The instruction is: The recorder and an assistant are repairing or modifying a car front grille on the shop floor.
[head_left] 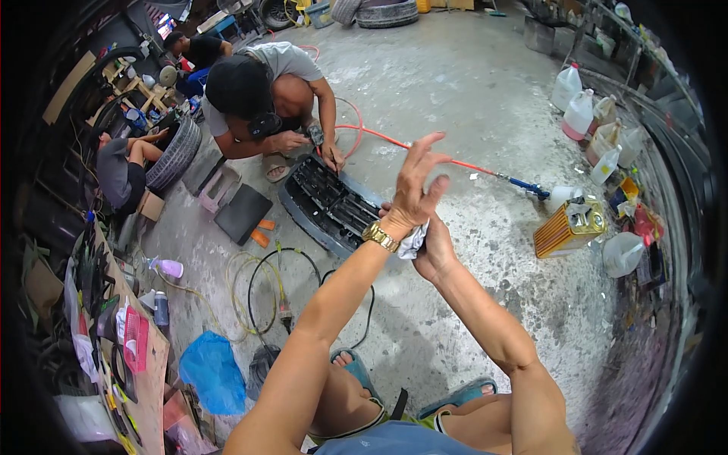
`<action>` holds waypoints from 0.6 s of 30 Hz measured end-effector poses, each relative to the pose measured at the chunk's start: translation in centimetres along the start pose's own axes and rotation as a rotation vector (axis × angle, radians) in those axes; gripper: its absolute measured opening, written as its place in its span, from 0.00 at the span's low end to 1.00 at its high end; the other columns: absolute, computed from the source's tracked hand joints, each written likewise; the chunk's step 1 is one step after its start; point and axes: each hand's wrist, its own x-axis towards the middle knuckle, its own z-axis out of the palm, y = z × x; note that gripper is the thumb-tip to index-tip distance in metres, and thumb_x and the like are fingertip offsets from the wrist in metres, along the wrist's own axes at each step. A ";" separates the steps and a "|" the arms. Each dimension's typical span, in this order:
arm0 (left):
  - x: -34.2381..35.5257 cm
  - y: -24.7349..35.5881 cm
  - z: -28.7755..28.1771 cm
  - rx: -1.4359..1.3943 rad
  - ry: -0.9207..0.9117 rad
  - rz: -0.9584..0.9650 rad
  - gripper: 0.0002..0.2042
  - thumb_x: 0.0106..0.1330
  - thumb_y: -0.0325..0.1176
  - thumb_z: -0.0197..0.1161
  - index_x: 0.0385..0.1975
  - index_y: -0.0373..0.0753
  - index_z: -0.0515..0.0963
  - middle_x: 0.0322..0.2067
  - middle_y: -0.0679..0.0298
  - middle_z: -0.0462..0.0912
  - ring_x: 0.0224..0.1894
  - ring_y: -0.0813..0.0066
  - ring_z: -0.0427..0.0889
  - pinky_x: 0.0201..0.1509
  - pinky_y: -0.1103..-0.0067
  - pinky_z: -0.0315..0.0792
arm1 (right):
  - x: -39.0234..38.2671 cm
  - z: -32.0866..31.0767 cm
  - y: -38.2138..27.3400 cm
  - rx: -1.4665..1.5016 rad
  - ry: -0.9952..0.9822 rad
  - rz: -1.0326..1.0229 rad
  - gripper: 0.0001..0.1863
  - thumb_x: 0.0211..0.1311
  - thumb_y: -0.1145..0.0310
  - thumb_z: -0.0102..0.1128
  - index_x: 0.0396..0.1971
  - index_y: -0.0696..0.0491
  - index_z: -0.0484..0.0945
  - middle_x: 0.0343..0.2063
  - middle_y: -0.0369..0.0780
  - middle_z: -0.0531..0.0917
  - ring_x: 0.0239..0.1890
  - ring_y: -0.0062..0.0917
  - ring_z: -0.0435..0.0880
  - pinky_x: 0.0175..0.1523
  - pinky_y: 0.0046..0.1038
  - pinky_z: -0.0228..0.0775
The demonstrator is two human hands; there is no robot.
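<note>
My left hand (417, 186) is raised in front of me, fingers spread, with a gold watch (381, 236) on its wrist. Just beneath it, my right hand (436, 254) is closed around a crumpled white cloth (413, 242), pressed against the heel of the left hand. My right fingertips are mostly hidden behind the left wrist. Beyond my hands, a dark car grille (330, 201) lies on the concrete floor. A crouching co-worker (265, 98) bends over its far end, one hand (332, 156) touching the rim.
A red air hose (394, 142) ends in a blue fitting (528, 187). Near a yellow striped tin (570, 227), several plastic jugs (578, 114) line the right side. Cables (258, 296) and a blue plastic bag (213, 371) lie left. Another person (121, 171) sits beside a tyre (176, 155).
</note>
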 end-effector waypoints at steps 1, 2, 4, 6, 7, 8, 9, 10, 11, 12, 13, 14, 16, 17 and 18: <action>0.2 -0.4 -0.4 0.030 0.041 0.010 0.23 0.67 0.48 0.40 0.36 0.33 0.75 0.50 0.50 0.70 0.50 0.55 0.70 0.55 0.68 0.61 | -0.1 0.1 0.0 -0.045 -0.029 -0.047 0.21 0.67 0.56 0.38 0.50 0.55 0.67 0.43 0.40 0.77 0.44 0.25 0.77 0.51 0.28 0.69; 0.2 -0.5 -0.8 0.028 0.040 0.015 0.23 0.67 0.48 0.40 0.36 0.33 0.75 0.50 0.50 0.70 0.50 0.55 0.70 0.55 0.68 0.61 | -0.2 0.5 0.0 -0.044 -0.030 -0.052 0.21 0.67 0.56 0.38 0.50 0.55 0.67 0.43 0.40 0.77 0.44 0.25 0.77 0.51 0.28 0.69; 0.8 0.2 -1.3 -0.086 0.103 -0.212 0.17 0.66 0.43 0.45 0.36 0.35 0.75 0.52 0.52 0.69 0.50 0.59 0.71 0.52 0.70 0.65 | -1.0 1.7 -0.7 -0.098 0.041 -0.093 0.20 0.67 0.57 0.39 0.50 0.56 0.67 0.45 0.38 0.76 0.47 0.22 0.75 0.53 0.26 0.66; 0.8 1.2 -0.9 -0.077 0.066 -0.254 0.16 0.67 0.41 0.43 0.38 0.34 0.74 0.54 0.53 0.67 0.52 0.63 0.70 0.51 0.75 0.64 | -0.2 0.6 -0.7 -0.162 0.026 -0.133 0.24 0.67 0.56 0.37 0.56 0.56 0.62 0.50 0.45 0.73 0.50 0.29 0.74 0.54 0.31 0.68; 0.5 1.6 0.3 -0.154 0.012 -0.280 0.18 0.68 0.42 0.41 0.40 0.35 0.74 0.55 0.54 0.66 0.57 0.61 0.65 0.57 0.73 0.58 | 0.2 -0.1 -1.0 -0.178 -0.042 -0.185 0.24 0.68 0.56 0.35 0.56 0.56 0.62 0.50 0.45 0.73 0.51 0.29 0.74 0.55 0.31 0.67; 0.0 2.0 1.2 -0.230 -0.043 -0.307 0.20 0.69 0.43 0.39 0.41 0.35 0.73 0.57 0.54 0.65 0.61 0.60 0.61 0.63 0.72 0.52 | 0.5 -0.8 -1.6 -0.196 -0.111 -0.237 0.24 0.69 0.56 0.32 0.56 0.57 0.62 0.50 0.46 0.73 0.51 0.29 0.74 0.55 0.31 0.67; -0.1 3.1 1.9 -0.404 -0.158 -0.412 0.20 0.69 0.45 0.39 0.47 0.34 0.69 0.60 0.55 0.60 0.65 0.63 0.54 0.67 0.73 0.46 | 0.7 -0.9 -2.7 -0.172 -0.079 -0.252 0.26 0.68 0.53 0.31 0.55 0.57 0.62 0.51 0.46 0.72 0.52 0.29 0.73 0.56 0.32 0.67; 0.1 3.8 2.4 -0.409 -0.160 -0.408 0.20 0.69 0.45 0.39 0.47 0.34 0.69 0.60 0.55 0.60 0.65 0.63 0.54 0.67 0.73 0.46 | 0.6 -1.0 -3.8 -0.174 -0.077 -0.258 0.26 0.68 0.53 0.31 0.55 0.57 0.62 0.51 0.46 0.72 0.52 0.29 0.73 0.56 0.32 0.67; 0.3 4.5 2.9 -0.842 0.005 -0.519 0.21 0.69 0.45 0.40 0.49 0.33 0.67 0.61 0.54 0.58 0.65 0.63 0.52 0.68 0.72 0.45 | 0.3 -1.2 -5.1 -0.054 -0.117 -0.203 0.26 0.67 0.51 0.33 0.54 0.56 0.63 0.50 0.45 0.73 0.52 0.29 0.74 0.55 0.31 0.67; 0.4 4.9 3.3 -1.273 0.179 -0.622 0.22 0.69 0.45 0.40 0.51 0.32 0.64 0.61 0.54 0.57 0.66 0.63 0.50 0.69 0.71 0.44 | -0.1 -1.1 -6.0 0.066 -0.157 -0.148 0.26 0.67 0.50 0.35 0.53 0.55 0.64 0.49 0.43 0.73 0.51 0.29 0.74 0.55 0.30 0.67; 1.0 4.7 3.0 -1.501 0.270 -0.723 0.26 0.67 0.49 0.42 0.53 0.31 0.61 0.61 0.52 0.56 0.66 0.62 0.49 0.70 0.70 0.44 | -0.9 -0.3 -6.7 0.069 -0.134 -0.084 0.29 0.66 0.46 0.31 0.54 0.54 0.63 0.50 0.46 0.73 0.52 0.32 0.73 0.57 0.33 0.66; 1.0 4.9 2.9 -1.509 0.264 -0.724 0.26 0.67 0.49 0.42 0.53 0.31 0.61 0.61 0.52 0.56 0.66 0.62 0.49 0.70 0.70 0.44 | -1.1 -0.3 -6.5 0.068 -0.129 -0.091 0.29 0.66 0.46 0.31 0.54 0.54 0.63 0.50 0.46 0.73 0.52 0.32 0.73 0.57 0.33 0.66; 1.4 5.0 2.8 -1.664 0.346 -0.773 0.30 0.65 0.54 0.44 0.53 0.31 0.61 0.60 0.52 0.56 0.66 0.62 0.50 0.70 0.69 0.45 | -1.3 0.2 -5.7 0.217 -0.216 -0.081 0.29 0.65 0.45 0.34 0.55 0.52 0.63 0.51 0.42 0.73 0.53 0.29 0.73 0.57 0.31 0.65; 1.4 4.5 2.8 -1.586 0.333 -0.779 0.32 0.63 0.58 0.44 0.54 0.32 0.61 0.60 0.54 0.56 0.65 0.61 0.50 0.69 0.69 0.44 | -1.4 0.6 -4.9 0.227 -0.147 -0.085 0.31 0.65 0.44 0.28 0.54 0.54 0.64 0.49 0.45 0.74 0.50 0.32 0.75 0.56 0.33 0.67; 1.3 3.8 2.7 -1.595 0.323 -0.774 0.32 0.63 0.58 0.44 0.54 0.32 0.61 0.60 0.54 0.56 0.65 0.61 0.50 0.69 0.69 0.44 | -1.4 0.9 -4.2 0.223 -0.147 -0.097 0.31 0.65 0.44 0.28 0.54 0.54 0.64 0.49 0.45 0.74 0.50 0.32 0.75 0.56 0.33 0.67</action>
